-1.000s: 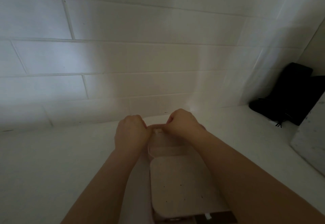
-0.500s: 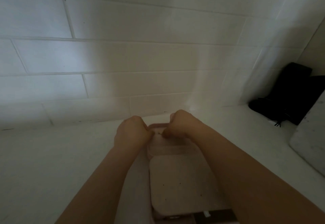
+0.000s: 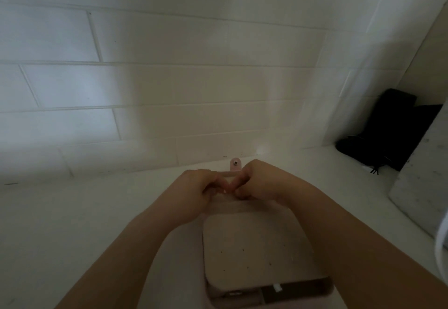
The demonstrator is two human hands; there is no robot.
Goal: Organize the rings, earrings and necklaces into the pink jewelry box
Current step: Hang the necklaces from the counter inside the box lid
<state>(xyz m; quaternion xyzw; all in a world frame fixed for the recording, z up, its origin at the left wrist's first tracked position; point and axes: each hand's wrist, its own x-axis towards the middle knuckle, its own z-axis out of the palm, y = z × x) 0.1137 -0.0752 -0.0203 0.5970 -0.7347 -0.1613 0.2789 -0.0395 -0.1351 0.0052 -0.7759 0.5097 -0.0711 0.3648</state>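
Observation:
The pink jewelry box [image 3: 257, 243] lies open on the white counter in front of me. Its near half shows a flat pink panel with small holes. A pink snap tab [image 3: 235, 164] sticks out at the far end. My left hand [image 3: 194, 191] and my right hand [image 3: 260, 183] are curled over the far half of the box. Their fingertips are pinched together and touch at the middle. Whatever lies between the fingertips is hidden. No rings, earrings or necklaces show.
A white tiled wall [image 3: 169, 85] rises right behind the box. A black pouch [image 3: 390, 134] leans in the back right corner. A marbled white slab [image 3: 426, 175] stands at the right edge.
Both hands have drawn slightly back toward me over the box's far half, uncovering the snap tab beyond them. Their fingertips stay pinched together.

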